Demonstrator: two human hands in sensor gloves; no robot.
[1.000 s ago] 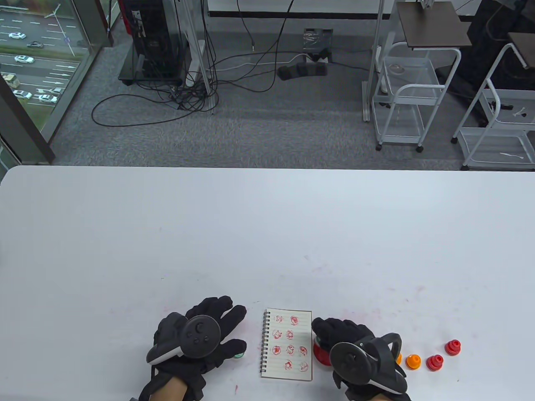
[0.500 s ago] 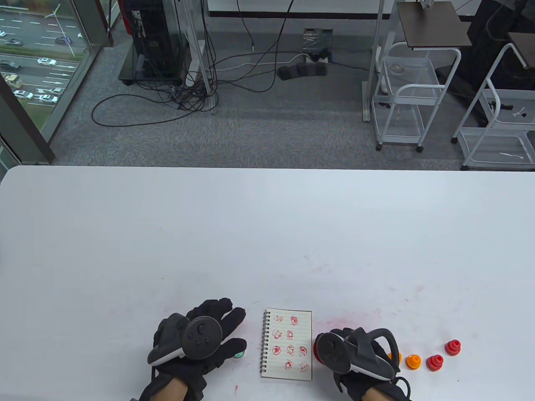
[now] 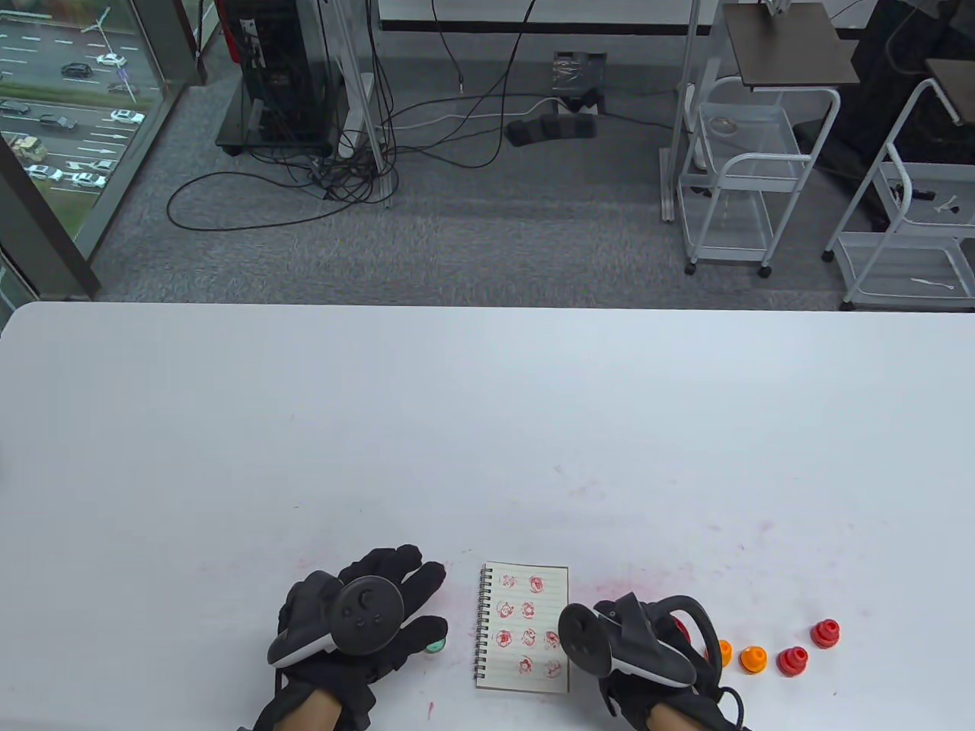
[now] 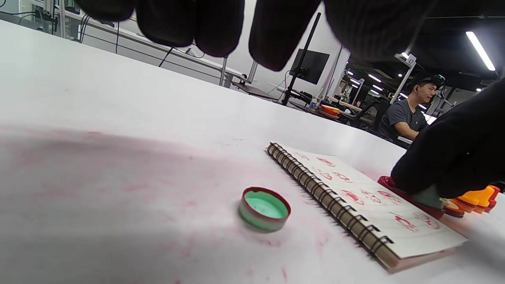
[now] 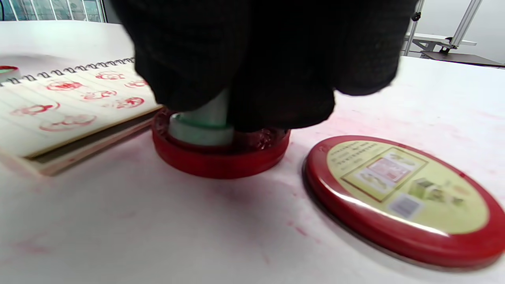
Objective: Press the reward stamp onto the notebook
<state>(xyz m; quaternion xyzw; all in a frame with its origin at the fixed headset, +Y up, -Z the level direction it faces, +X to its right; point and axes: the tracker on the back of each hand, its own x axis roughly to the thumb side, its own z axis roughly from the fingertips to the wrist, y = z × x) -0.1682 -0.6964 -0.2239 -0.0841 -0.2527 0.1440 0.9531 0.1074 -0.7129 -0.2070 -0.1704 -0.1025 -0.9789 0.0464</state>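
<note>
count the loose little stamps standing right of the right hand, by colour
orange stamps: 2
red stamps: 2
total: 4

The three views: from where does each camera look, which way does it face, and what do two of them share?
Table view: above, looking down at the white table; both gloved hands show, left hand, right hand.
Left wrist view: low, facing the green stamp cap and the spiral-bound paper notebook; fingertips hang in.
Right wrist view: low, facing the green-and-white stamp in the round red ink pad, beside the red lid.
All share the notebook.
</note>
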